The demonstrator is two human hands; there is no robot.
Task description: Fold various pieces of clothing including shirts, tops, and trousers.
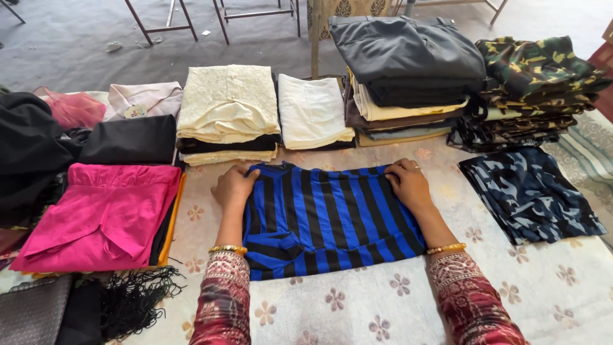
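I see the blue and black striped shirt (329, 217) lying folded flat on the tabletop (523, 287) near its front edge, midway between the side edges. My left hand (233, 186) and right hand (408, 184) rest on its two far corners, fingers curled down over the cloth, pressing rather than clearly pinching. It looks to me light, soft and limp, likely to sag unless taken at both corners. Its long axis runs left to right; the stripes run front to back, tilted slightly
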